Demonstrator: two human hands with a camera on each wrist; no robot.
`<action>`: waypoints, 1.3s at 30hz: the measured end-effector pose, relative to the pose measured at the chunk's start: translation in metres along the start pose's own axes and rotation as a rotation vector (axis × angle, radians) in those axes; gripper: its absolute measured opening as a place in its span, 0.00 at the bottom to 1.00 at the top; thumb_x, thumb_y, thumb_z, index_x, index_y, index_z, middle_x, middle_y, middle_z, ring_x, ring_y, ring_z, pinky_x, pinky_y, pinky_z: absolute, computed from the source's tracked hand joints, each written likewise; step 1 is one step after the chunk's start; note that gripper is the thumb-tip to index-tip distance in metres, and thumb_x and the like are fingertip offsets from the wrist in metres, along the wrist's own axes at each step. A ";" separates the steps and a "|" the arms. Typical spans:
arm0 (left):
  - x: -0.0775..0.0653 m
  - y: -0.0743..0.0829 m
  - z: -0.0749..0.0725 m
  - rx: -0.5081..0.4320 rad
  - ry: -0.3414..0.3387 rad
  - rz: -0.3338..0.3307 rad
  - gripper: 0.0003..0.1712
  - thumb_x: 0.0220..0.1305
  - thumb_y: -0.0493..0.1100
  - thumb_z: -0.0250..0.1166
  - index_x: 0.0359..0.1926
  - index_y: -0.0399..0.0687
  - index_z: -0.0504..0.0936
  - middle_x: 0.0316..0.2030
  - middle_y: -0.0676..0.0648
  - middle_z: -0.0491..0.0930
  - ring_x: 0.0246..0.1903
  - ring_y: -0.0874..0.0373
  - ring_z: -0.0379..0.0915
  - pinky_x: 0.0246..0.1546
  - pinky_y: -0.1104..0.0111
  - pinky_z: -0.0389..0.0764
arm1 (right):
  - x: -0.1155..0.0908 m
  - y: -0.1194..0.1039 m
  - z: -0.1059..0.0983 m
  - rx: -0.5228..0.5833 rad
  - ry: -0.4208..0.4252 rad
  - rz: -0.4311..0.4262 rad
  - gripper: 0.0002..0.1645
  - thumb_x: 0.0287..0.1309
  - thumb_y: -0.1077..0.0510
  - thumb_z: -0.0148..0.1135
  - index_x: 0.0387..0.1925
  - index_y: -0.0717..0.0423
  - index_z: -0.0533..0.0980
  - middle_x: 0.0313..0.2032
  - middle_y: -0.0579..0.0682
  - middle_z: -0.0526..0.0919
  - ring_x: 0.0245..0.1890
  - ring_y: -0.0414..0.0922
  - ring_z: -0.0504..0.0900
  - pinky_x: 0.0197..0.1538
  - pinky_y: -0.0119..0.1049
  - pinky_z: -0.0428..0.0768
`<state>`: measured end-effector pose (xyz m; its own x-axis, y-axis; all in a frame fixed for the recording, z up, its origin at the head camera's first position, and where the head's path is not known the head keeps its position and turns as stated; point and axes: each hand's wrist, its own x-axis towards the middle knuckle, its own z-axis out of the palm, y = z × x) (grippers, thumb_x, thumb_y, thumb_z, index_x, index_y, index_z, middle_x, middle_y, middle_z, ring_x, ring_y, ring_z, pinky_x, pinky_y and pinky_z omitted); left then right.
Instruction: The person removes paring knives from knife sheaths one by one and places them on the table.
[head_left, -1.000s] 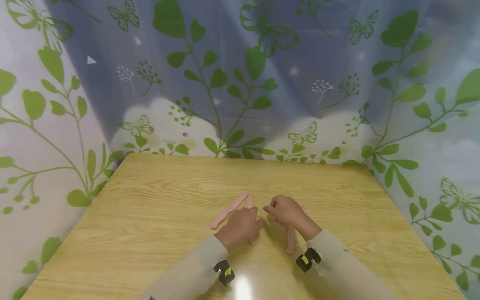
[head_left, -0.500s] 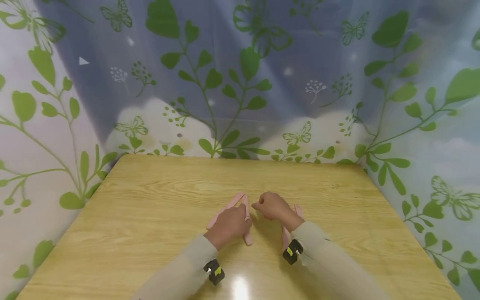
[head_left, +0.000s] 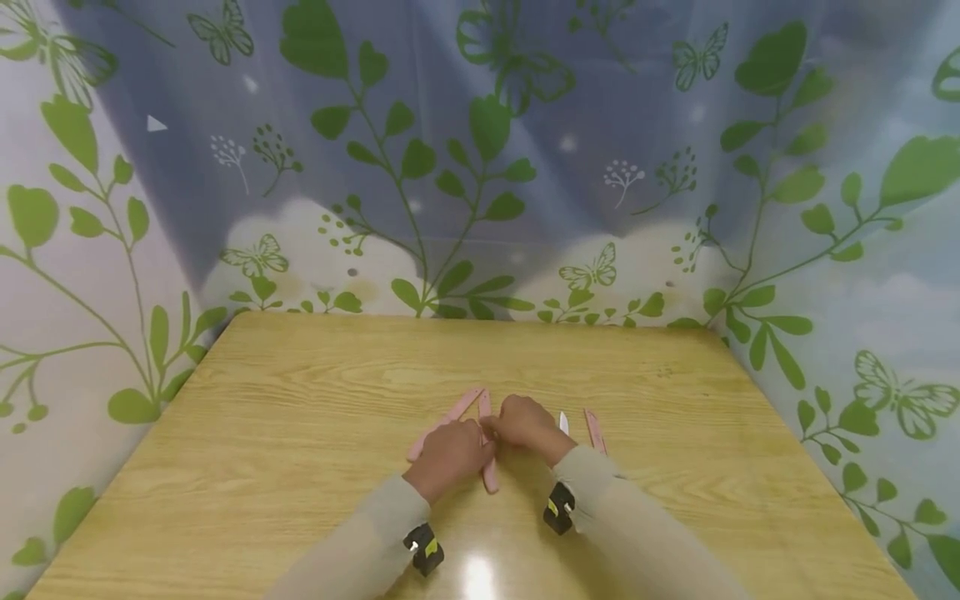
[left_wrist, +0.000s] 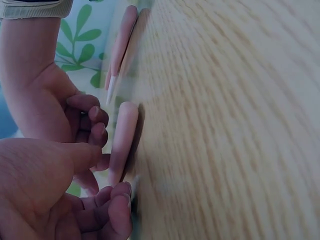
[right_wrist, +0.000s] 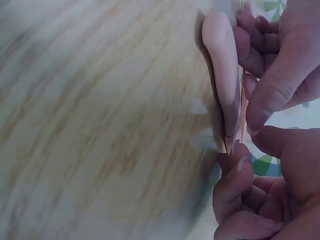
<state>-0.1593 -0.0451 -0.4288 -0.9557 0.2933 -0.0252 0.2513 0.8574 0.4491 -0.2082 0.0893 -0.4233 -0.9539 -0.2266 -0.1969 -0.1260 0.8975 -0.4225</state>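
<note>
My left hand [head_left: 453, 454] and right hand [head_left: 521, 425] meet over a pink-handled knife [head_left: 490, 479] lying on the wooden table. In the left wrist view its rounded handle [left_wrist: 125, 130] shows behind the fingertips. A flat pink part, like a blade cover, extends past both hands. The thumb and fingers of each hand close in around the knife where handle and flat part join; that spot is mostly hidden. In the right wrist view the two thumbs touch over it. Another pink knife [head_left: 420, 446] lies at the left, its far end close to this one's, forming a V.
Right of my right wrist lie a bare, pale blade [head_left: 563, 422] and a flat pink strip [head_left: 595, 429], partly behind the sleeve. The wooden table [head_left: 315, 400] ends at a leaf-printed curtain [head_left: 480, 242] at the back and sides.
My right hand has come left and down from beside the knife to meet the left hand on it. The pale blade at the right has come into sight. The head view has shifted slightly.
</note>
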 end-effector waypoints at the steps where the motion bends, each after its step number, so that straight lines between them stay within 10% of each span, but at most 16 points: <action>1: 0.001 -0.001 0.001 0.005 -0.002 0.003 0.25 0.67 0.50 0.55 0.12 0.50 0.78 0.10 0.50 0.69 0.14 0.58 0.62 0.12 0.66 0.64 | 0.000 0.000 0.001 0.002 0.005 0.002 0.30 0.62 0.43 0.57 0.08 0.50 0.64 0.08 0.44 0.66 0.10 0.39 0.63 0.13 0.30 0.61; 18: 0.003 -0.004 0.010 0.043 0.055 0.011 0.12 0.58 0.46 0.63 0.21 0.48 0.77 0.17 0.48 0.79 0.21 0.57 0.72 0.17 0.60 0.75 | 0.007 -0.009 0.006 -0.048 0.043 0.052 0.22 0.54 0.47 0.61 0.13 0.53 0.68 0.16 0.49 0.72 0.15 0.43 0.68 0.15 0.33 0.64; 30: 0.005 0.001 0.014 0.097 0.034 0.047 0.25 0.60 0.46 0.63 0.06 0.54 0.71 0.06 0.55 0.72 0.13 0.62 0.67 0.14 0.67 0.72 | 0.008 0.004 0.000 0.140 0.002 -0.006 0.26 0.51 0.49 0.64 0.04 0.54 0.69 0.06 0.47 0.70 0.08 0.39 0.64 0.13 0.28 0.61; 39: 0.009 -0.005 0.003 -0.339 -0.084 -0.003 0.29 0.67 0.52 0.58 0.09 0.49 0.73 0.06 0.56 0.59 0.07 0.65 0.49 0.07 0.75 0.51 | 0.007 0.018 -0.006 0.314 -0.010 -0.033 0.24 0.58 0.46 0.64 0.14 0.56 0.77 0.11 0.46 0.75 0.13 0.38 0.67 0.17 0.29 0.65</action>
<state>-0.1686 -0.0454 -0.4335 -0.9370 0.3363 -0.0941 0.1694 0.6733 0.7196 -0.2182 0.1060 -0.4273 -0.9477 -0.2587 -0.1870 -0.0646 0.7292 -0.6812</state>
